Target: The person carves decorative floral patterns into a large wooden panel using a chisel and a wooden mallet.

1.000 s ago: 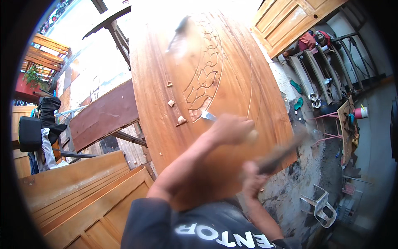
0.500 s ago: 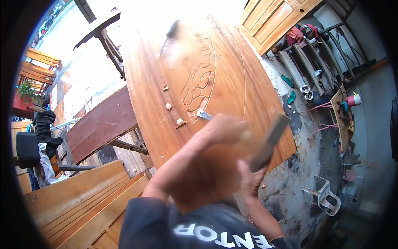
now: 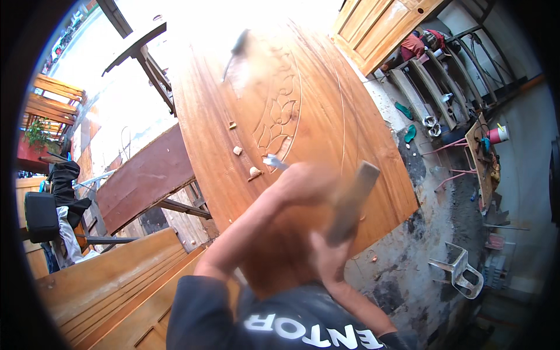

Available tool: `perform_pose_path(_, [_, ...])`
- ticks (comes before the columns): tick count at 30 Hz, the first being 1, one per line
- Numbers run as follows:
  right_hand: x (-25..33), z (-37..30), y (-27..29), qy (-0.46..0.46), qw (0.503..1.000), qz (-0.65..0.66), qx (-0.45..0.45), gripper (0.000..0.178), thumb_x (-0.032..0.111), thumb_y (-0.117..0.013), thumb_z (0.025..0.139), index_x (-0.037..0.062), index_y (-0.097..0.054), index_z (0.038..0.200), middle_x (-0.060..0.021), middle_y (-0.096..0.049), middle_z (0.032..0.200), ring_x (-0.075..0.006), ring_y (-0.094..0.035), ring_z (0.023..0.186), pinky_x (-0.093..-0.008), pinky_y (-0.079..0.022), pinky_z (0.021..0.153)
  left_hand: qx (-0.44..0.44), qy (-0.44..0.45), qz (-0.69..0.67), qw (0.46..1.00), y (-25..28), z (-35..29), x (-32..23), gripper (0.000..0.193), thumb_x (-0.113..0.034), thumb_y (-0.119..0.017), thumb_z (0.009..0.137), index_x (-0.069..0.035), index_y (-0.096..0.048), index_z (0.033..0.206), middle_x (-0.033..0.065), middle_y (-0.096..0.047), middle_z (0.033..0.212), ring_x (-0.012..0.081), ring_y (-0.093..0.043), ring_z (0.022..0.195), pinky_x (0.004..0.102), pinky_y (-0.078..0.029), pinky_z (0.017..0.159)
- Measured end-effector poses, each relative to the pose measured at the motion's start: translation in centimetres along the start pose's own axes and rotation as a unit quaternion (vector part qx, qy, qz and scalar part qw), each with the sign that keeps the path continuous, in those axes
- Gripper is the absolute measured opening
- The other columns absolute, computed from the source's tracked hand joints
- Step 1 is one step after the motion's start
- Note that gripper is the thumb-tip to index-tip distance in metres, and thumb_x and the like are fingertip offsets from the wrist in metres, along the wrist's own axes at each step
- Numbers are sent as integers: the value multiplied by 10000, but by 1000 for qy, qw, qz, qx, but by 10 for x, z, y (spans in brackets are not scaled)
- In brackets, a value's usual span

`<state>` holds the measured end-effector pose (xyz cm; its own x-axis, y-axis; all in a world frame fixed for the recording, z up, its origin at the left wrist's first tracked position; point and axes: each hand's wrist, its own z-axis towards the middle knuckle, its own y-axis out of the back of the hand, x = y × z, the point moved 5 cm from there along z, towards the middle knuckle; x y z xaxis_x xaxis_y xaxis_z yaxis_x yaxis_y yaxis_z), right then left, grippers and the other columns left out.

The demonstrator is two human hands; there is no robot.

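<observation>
A large brown wooden panel (image 3: 210, 146) lies in front of me, with carved flower and leaf lines (image 3: 281, 114) along its middle. My left hand (image 3: 308, 184) is closed round a chisel (image 3: 274, 161), whose metal blade meets the lower end of the carving. The chisel's handle is hidden in the fist. Close by on the right, my right hand (image 3: 333, 254) grips a blurred wooden block (image 3: 356, 195), held up at a slant beside the left hand. Wood chips (image 3: 255, 173) lie on the panel left of the blade.
A blurred dark-handled tool (image 3: 240, 44) lies on the panel's far part. Left stand a reddish-brown board (image 3: 143, 178) and stacked wooden doors (image 3: 116, 262). Right are a white plastic chair (image 3: 458, 269), green slippers (image 3: 410, 134), a pink-legged table (image 3: 478, 160) and a person (image 3: 412, 46) farther off.
The wooden block in my right hand has swung left, toward my left hand. The chisel's blade has shifted slightly left along the carving's lower end.
</observation>
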<state>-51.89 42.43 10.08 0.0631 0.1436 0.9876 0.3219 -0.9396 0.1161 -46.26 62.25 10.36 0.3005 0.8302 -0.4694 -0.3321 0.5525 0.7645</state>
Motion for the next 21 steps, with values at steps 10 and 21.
perform_pose_path(10, [6, -1, 73, -83, 992, 37, -91, 755, -1, -789, 879, 78, -389, 1515, -54, -584, 1103, -144, -610, 856, -314, -574, 801, 112, 38, -74, 990, -38, 9, -10, 203, -202, -774, 779, -148, -594, 855, 54, -617, 734, 291, -696, 663, 432, -542, 541])
perform_pose_path(21, [2, 8, 22, 37, 993, -58, -94, 717, -17, -791, 843, 38, -427, 1458, -76, -590, 1170, -148, -580, 912, -328, -543, 838, 87, 18, -84, 992, -31, 8, -4, 217, -203, -779, 775, -142, -586, 854, 47, -612, 743, 290, -700, 695, 430, -544, 552])
